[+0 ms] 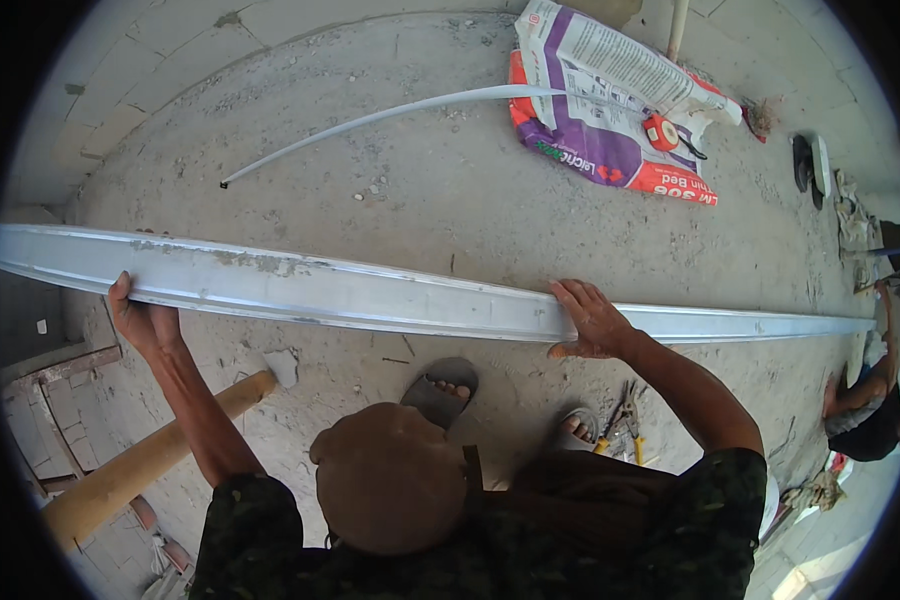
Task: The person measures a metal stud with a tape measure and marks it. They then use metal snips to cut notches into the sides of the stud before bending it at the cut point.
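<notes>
A long silver metal channel (400, 297), smeared with grey mortar in places, lies crosswise before me and runs from the left rim to the far right. My left hand (150, 318) is closed around its near edge, thumb in front and fingertips just showing past the far edge. Further right, my right hand (595, 318) grips the channel across its width, fingers over the top and thumb at the near edge. Tin snips (625, 425) with yellow handles lie on the floor below my right forearm.
Beyond the channel lies a crumpled purple, white and red bag (590, 145), with a red tape measure (660, 132) on it. A long pale strip (390, 110), perhaps its blade, stretches left. A wooden pole (160, 455) stands lower left. Another person (865, 400) crouches at the channel's right end.
</notes>
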`<state>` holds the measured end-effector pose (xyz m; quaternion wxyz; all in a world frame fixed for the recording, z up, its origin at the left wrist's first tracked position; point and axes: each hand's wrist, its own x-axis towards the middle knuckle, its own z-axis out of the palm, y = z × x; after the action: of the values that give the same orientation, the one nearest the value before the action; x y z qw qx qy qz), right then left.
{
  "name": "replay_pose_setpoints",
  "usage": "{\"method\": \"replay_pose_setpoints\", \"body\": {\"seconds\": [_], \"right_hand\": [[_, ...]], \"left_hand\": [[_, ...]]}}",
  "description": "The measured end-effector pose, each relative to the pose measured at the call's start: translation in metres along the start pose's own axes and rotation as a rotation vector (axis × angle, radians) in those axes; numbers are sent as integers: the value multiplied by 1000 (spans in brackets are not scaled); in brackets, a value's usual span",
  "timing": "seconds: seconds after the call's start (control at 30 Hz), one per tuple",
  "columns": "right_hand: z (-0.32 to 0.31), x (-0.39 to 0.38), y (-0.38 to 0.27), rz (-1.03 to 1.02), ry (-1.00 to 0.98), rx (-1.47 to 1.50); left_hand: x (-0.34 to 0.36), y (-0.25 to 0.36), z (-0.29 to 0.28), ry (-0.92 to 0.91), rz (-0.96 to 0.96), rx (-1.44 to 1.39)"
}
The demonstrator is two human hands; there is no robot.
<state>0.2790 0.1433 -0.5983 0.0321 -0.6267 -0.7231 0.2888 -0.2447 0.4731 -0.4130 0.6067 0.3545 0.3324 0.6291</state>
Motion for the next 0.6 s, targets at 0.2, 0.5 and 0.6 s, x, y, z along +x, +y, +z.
{"method": "replay_pose_setpoints", "body": {"seconds": [0.2, 0.5, 0.6], "right_hand": [[-10, -105, 41, 186, -72, -153], [-22, -121, 29, 156, -173, -92], [-33, -109, 36, 132, -102, -175]], "left_hand": [[14, -3, -47, 72, -73, 1], [10, -54, -153, 402, -218, -65], [15, -66, -183, 449, -256, -109]]}}
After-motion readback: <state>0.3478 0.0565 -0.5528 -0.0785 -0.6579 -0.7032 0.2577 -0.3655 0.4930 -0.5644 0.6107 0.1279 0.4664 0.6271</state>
